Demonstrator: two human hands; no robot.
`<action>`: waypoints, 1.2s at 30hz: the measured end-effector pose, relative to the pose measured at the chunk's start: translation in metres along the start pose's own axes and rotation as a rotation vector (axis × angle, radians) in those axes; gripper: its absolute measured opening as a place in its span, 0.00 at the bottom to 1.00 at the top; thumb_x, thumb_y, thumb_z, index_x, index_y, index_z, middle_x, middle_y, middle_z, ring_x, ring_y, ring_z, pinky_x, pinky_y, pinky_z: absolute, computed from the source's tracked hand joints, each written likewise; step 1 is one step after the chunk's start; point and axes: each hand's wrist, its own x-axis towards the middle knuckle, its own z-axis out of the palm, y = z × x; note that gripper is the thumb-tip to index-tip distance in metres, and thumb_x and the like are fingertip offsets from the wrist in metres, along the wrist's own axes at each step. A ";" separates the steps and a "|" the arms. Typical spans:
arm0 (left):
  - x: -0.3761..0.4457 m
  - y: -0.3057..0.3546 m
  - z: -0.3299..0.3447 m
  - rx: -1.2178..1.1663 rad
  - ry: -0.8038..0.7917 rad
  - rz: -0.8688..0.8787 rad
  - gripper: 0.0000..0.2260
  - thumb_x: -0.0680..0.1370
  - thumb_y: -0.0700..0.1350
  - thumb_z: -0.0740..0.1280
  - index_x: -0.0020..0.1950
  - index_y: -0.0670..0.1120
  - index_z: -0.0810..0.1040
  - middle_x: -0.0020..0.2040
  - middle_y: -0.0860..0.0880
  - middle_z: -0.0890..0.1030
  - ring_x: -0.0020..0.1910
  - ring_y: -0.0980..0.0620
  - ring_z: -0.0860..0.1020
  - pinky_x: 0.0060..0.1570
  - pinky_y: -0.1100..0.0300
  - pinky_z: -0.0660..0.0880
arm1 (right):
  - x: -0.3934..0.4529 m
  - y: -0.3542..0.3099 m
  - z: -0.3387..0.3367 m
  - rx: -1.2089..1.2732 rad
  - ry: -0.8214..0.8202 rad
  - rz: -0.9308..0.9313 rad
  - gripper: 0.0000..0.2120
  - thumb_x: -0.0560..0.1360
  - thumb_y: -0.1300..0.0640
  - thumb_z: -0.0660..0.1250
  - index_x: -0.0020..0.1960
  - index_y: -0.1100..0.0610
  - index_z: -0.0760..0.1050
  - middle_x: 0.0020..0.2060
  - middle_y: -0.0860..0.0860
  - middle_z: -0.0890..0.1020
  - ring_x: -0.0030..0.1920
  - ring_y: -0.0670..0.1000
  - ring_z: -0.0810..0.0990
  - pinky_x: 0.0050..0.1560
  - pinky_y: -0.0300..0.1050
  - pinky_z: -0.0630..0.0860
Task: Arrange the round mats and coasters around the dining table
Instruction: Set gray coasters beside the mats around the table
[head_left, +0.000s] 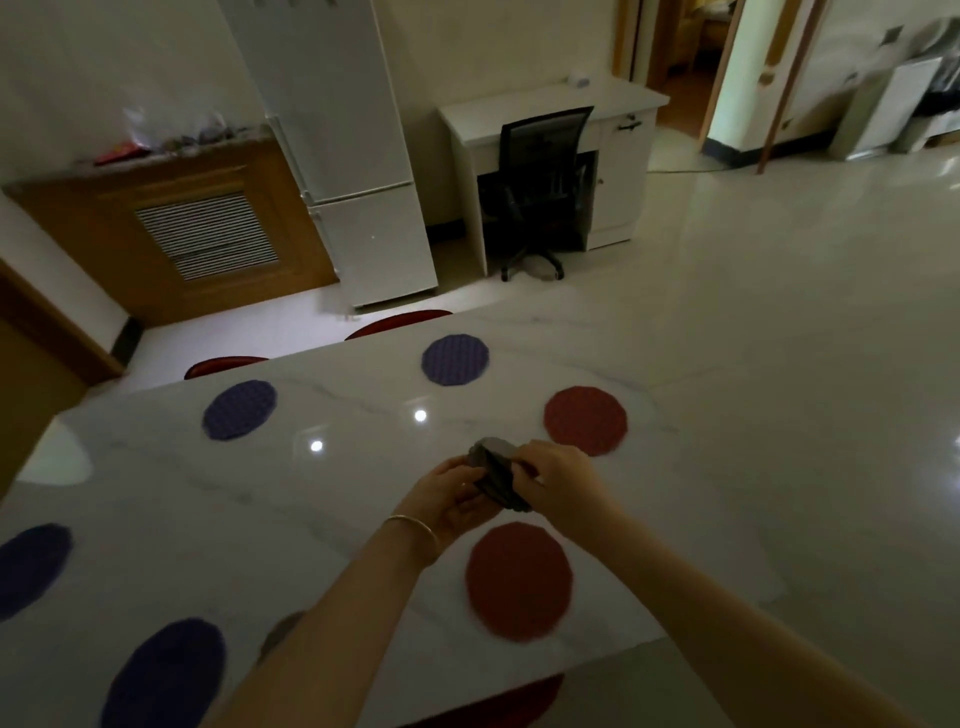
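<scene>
A stack of grey coasters (497, 480) was grasped in the grip of both the left hand (451, 500) and the right hand (558, 486), above the tabletop (363, 467), between two red mats (585, 420).

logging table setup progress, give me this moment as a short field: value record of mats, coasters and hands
surface: white marble-look dining table
purple mats: four laid out, two at the far edge, two at the near left
red mats: two at the right end
coasters: small grey stack held above the table centre
left hand: grips the stack from the left
right hand: pinches the stack from the right
grey coaster: possibly one on the table, mostly hidden by the left forearm
</scene>
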 end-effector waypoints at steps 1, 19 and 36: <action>0.004 -0.005 0.014 0.000 0.029 -0.003 0.13 0.75 0.35 0.66 0.60 0.39 0.77 0.51 0.36 0.82 0.45 0.41 0.84 0.39 0.54 0.81 | 0.000 0.015 -0.009 0.020 -0.020 -0.013 0.06 0.74 0.64 0.63 0.40 0.62 0.76 0.34 0.54 0.77 0.32 0.50 0.71 0.34 0.42 0.65; 0.010 -0.066 0.023 -0.212 0.307 -0.016 0.11 0.75 0.32 0.62 0.54 0.43 0.79 0.44 0.41 0.84 0.39 0.42 0.82 0.29 0.55 0.80 | -0.076 0.148 -0.023 -0.147 0.060 -0.004 0.22 0.65 0.66 0.74 0.55 0.48 0.80 0.45 0.48 0.82 0.43 0.50 0.80 0.31 0.37 0.75; -0.018 -0.087 -0.006 -0.262 0.312 0.013 0.11 0.75 0.34 0.65 0.56 0.43 0.78 0.50 0.39 0.81 0.41 0.41 0.82 0.30 0.54 0.81 | -0.138 0.170 0.032 -0.559 -0.261 -0.089 0.27 0.51 0.61 0.82 0.50 0.57 0.83 0.47 0.59 0.83 0.43 0.61 0.83 0.36 0.50 0.82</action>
